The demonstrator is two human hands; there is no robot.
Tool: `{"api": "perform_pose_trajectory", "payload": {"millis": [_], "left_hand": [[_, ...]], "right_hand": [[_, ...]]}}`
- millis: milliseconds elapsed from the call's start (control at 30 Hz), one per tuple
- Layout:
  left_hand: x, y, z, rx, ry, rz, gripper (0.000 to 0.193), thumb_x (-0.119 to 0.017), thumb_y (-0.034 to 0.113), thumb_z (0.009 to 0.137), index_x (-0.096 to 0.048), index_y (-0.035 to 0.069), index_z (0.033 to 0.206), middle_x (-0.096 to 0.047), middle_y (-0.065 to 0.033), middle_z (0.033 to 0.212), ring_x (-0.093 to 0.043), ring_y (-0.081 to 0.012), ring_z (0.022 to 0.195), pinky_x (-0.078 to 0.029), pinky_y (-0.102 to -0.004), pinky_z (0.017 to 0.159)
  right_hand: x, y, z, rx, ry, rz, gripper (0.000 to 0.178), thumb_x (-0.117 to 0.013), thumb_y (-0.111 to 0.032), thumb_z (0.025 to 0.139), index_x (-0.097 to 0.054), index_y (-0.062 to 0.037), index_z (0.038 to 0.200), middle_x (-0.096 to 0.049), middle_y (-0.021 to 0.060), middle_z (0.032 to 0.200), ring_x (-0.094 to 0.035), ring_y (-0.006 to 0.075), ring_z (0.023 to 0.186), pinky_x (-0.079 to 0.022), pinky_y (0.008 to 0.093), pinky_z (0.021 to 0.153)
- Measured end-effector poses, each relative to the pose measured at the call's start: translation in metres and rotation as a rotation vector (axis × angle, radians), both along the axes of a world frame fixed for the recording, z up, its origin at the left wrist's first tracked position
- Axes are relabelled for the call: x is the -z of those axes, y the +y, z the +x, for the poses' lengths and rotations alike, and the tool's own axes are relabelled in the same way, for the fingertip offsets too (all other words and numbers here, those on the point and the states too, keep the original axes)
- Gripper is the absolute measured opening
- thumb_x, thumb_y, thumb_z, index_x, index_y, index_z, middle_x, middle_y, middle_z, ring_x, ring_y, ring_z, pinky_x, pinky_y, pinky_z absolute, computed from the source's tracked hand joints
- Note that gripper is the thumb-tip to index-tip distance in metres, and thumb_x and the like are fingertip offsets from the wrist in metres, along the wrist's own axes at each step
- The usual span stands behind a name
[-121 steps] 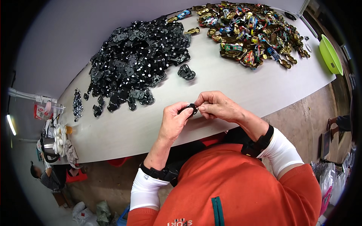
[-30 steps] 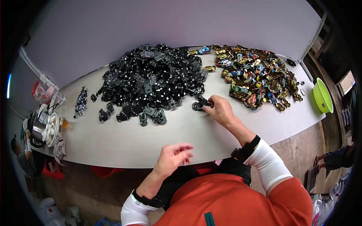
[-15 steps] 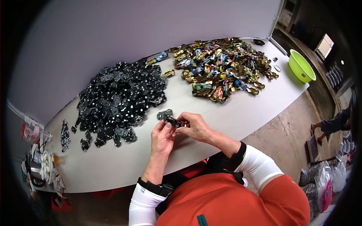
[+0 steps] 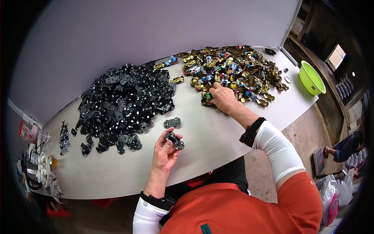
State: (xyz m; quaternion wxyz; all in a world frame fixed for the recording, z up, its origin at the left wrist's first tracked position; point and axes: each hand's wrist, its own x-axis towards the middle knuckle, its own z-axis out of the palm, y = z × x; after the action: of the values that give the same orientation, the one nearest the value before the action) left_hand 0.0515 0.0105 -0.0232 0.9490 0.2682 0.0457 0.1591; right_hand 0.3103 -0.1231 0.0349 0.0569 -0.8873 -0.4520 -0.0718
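Note:
My left hand (image 4: 163, 156) is closed around a black toy car chassis (image 4: 175, 140), held tilted above the table between thumb and fingers. Just beyond it, a grey toy car chassis (image 4: 172, 123) lies flat on the table. My right hand (image 4: 224, 98) reaches to the near edge of a heap of shiny gold and coloured toy car bodies (image 4: 249, 66). Its curled fingers are at a green and gold car body (image 4: 206, 96), partly covered by the hand. A large heap of black chassis (image 4: 124, 101) stands to the left.
A few car bodies (image 4: 177, 80) lie between the two heaps. A lime green basin (image 4: 311, 78) stands at the table's right end. Small silvery parts (image 4: 64, 137) lie at the left, near a cluttered side stand (image 4: 43, 171). A person's legs (image 4: 343, 150) show at far right.
My right hand has left the chassis and moved right and away to the car bodies. The left hand keeps the black chassis, now tilted. The grey chassis shows fully.

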Motion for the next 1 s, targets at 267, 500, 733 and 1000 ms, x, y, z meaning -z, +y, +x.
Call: {"api": "perform_pose_trajectory", "payload": {"millis": [267,500,733,1000], "left_hand": [[0.011,0.008,-0.011,-0.035,0.020,-0.046,0.040,-0.063,0.010,0.081,-0.050,0.005,0.119,-0.061,-0.0174,0.098,-0.059,-0.0138,0.068,-0.043,-0.0215,0.047],[0.013,0.008,-0.010,-0.021,0.026,-0.056,0.038,-0.063,0.011,0.082,-0.051,0.005,0.117,-0.061,-0.0172,0.099,-0.058,-0.0147,0.070,-0.043,-0.0228,0.049],[0.008,0.002,-0.008,0.013,0.035,-0.008,0.036,-0.062,0.009,0.082,-0.051,0.005,0.116,-0.061,-0.0166,0.101,-0.058,-0.0135,0.070,-0.045,-0.0241,0.053],[0.003,-0.007,-0.005,-0.020,0.231,0.026,0.028,-0.058,0.009,0.085,-0.054,0.007,0.113,-0.062,-0.0153,0.097,-0.059,-0.0130,0.072,-0.044,-0.0227,0.055]], "right_hand": [[-0.013,-0.012,-0.002,-0.229,-0.007,0.302,0.012,-0.062,-0.012,0.073,-0.056,-0.0076,0.082,-0.052,0.0079,0.090,-0.058,0.0294,0.076,-0.048,0.0396,0.065],[-0.007,-0.008,-0.010,-0.008,0.501,0.582,0.007,-0.060,-0.007,0.078,-0.054,-0.0030,0.079,-0.058,0.0058,0.070,-0.057,0.0173,0.058,-0.045,0.0322,0.050],[0.039,0.008,-0.085,0.213,2.003,0.989,0.008,-0.058,-0.008,0.085,-0.050,-0.0091,0.083,-0.054,0.0012,0.076,-0.047,0.0061,0.056,-0.028,0.0166,0.038],[0.047,0.002,-0.094,0.296,1.325,0.609,0.019,-0.065,-0.013,0.078,-0.054,-0.0017,0.089,-0.057,0.0061,0.065,-0.051,0.0133,0.049,-0.038,0.0261,0.041]]}}
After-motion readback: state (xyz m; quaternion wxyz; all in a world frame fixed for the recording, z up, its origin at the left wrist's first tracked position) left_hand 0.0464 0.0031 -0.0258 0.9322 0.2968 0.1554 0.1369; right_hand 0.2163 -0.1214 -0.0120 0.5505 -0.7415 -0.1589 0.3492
